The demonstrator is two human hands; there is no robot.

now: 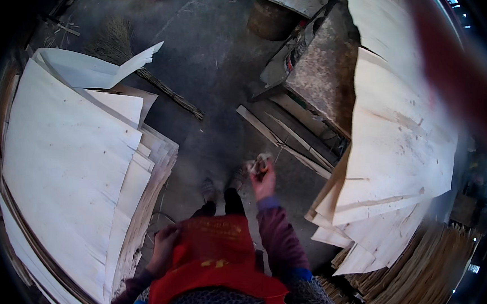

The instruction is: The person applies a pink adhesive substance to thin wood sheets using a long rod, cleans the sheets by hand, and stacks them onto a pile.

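My right hand [263, 183] is held out in front of me above the floor. Its fingers are closed on a small crumpled whitish wad [260, 163], maybe cloth; its exact kind is unclear. My left hand [164, 249] is beside the left edge of my red apron [208, 245]. Its fingers look curled, and whatever is in them, if anything, is hidden. To my left, a tall stack of pale wood veneer sheets [68, 156] stands close by. More veneer sheets [390, 156] lie spread on the right, their near corners hanging down.
A twig broom [171, 94] lies on the dark floor beyond the left stack. A worn metal-topped table [326, 64] stands ahead right, with wood strips [284, 139] on the floor before it. Bundled brown veneer [415, 277] is at lower right. A dark red blur [458, 65] crosses the upper right.
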